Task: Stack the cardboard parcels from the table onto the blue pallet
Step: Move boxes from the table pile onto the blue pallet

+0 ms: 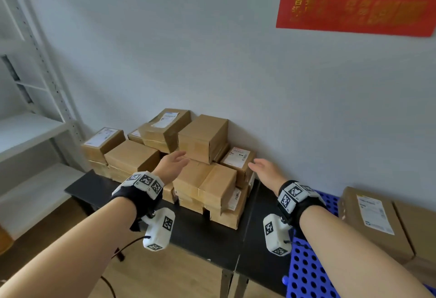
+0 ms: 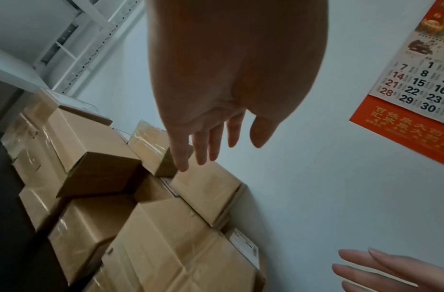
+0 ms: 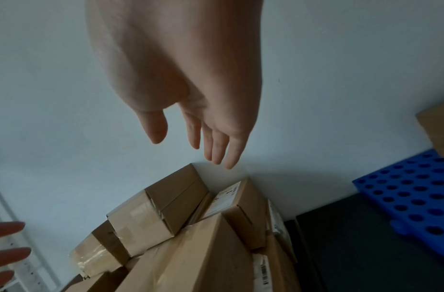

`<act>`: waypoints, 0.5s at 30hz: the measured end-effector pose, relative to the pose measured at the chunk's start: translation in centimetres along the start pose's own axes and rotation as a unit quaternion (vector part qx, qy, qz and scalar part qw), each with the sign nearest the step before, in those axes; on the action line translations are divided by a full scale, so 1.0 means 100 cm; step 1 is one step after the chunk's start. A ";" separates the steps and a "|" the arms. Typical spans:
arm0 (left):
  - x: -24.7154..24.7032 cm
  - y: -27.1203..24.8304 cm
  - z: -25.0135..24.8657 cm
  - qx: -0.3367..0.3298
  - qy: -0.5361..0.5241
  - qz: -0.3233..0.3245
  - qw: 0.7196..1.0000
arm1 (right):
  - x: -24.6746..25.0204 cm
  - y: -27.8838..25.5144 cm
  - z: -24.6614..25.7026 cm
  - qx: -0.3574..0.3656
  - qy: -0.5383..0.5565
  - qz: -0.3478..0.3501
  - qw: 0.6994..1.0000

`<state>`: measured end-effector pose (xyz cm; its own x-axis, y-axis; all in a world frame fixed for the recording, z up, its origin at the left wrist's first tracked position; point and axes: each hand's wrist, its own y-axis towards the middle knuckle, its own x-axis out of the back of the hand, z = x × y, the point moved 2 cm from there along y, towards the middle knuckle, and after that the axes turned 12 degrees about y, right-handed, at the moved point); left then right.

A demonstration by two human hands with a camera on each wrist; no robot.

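Note:
Several brown cardboard parcels are heaped on the black table (image 1: 205, 231) against the wall. The front parcel (image 1: 205, 179) lies between my hands. The plain top parcel (image 1: 203, 138) sits just behind it. My left hand (image 1: 173, 164) hovers open at the front parcel's left, fingers straight, holding nothing. My right hand (image 1: 265, 168) hovers open to the right, over a labelled parcel (image 1: 238, 158). In the left wrist view the left hand (image 2: 208, 142) hangs above the parcels (image 2: 166, 237). In the right wrist view the right hand (image 3: 203, 138) is above the heap (image 3: 191, 237). The blue pallet (image 1: 306, 274) lies at the right.
Two large parcels (image 1: 377, 222) sit on the blue perforated pallet (image 3: 410, 193) at the far right. A white metal shelf rack (image 1: 30, 120) stands at the left. A red wall calendar (image 1: 354, 2) hangs above. A black cable (image 1: 118, 250) dangles below the left wrist.

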<state>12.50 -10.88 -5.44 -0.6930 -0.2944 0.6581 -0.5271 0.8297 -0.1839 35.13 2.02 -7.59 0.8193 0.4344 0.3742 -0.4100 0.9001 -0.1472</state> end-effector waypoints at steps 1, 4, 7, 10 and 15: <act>0.011 0.006 0.006 -0.006 0.002 0.000 1.000 | -0.008 0.002 0.006 -0.002 0.004 -0.009 1.000; 0.036 0.026 0.019 -0.014 0.003 0.001 1.000 | -0.030 0.010 0.020 -0.004 0.011 -0.018 1.000; 0.053 0.047 0.029 -0.013 -0.014 0.012 1.000 | -0.048 0.021 0.033 -0.010 0.002 -0.023 1.000; 0.059 0.070 0.036 -0.018 -0.035 0.019 0.999 | -0.065 0.039 0.041 -0.017 0.011 -0.023 1.000; 0.065 0.119 0.039 -0.020 -0.053 0.049 0.997 | -0.085 0.084 0.048 -0.028 0.057 -0.028 0.998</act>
<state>-0.18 -4.81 -6.23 -0.7900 -0.2572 0.5566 -0.4355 0.8744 -0.2141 22.80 5.78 -7.58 0.8815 0.3818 0.2777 -0.3419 0.9219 -0.1822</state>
